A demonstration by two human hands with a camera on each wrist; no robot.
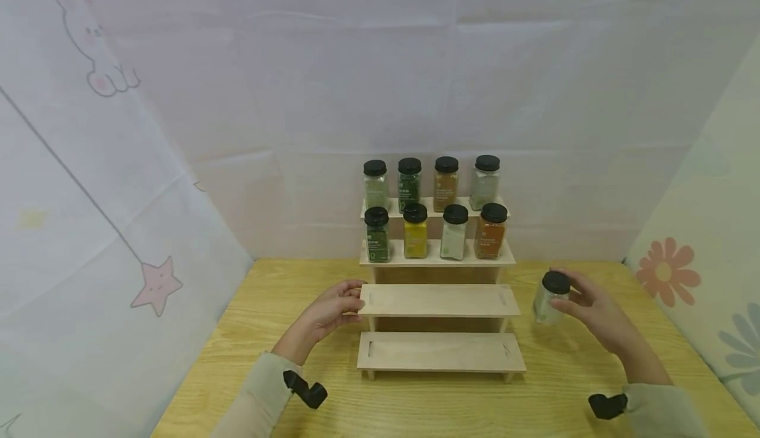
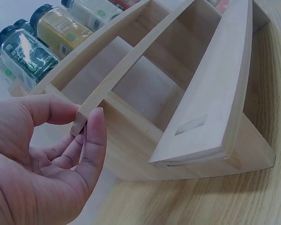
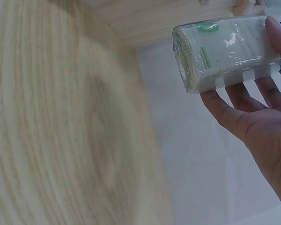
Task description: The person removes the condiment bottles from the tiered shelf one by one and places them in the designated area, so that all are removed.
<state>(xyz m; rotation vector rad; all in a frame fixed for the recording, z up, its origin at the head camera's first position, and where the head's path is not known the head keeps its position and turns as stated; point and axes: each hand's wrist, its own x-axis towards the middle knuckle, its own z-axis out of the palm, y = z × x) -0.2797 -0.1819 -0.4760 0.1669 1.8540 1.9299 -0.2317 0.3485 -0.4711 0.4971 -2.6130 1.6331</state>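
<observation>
From the head camera I see a wooden rack (image 1: 439,301) on the worktop (image 1: 267,372), eight jars (image 1: 415,239) on its upper two shelves. At the rack's nine o'clock, the left hand (image 1: 334,311) has a narrow grip on one shelf's end. At three o'clock, just beside the rack, the right hand (image 1: 596,312) has its grip round a black-lidded jar (image 1: 546,307). Left wrist: the hand pinches the shelf's corner, jars toward ten o'clock. Right wrist: the held jar is toward two o'clock, base facing nine.

Black-lidded glass jar (image 1: 545,307) — raised, slightly tilted, right of 4-tier wooden rack (image 1: 439,300).
</observation>
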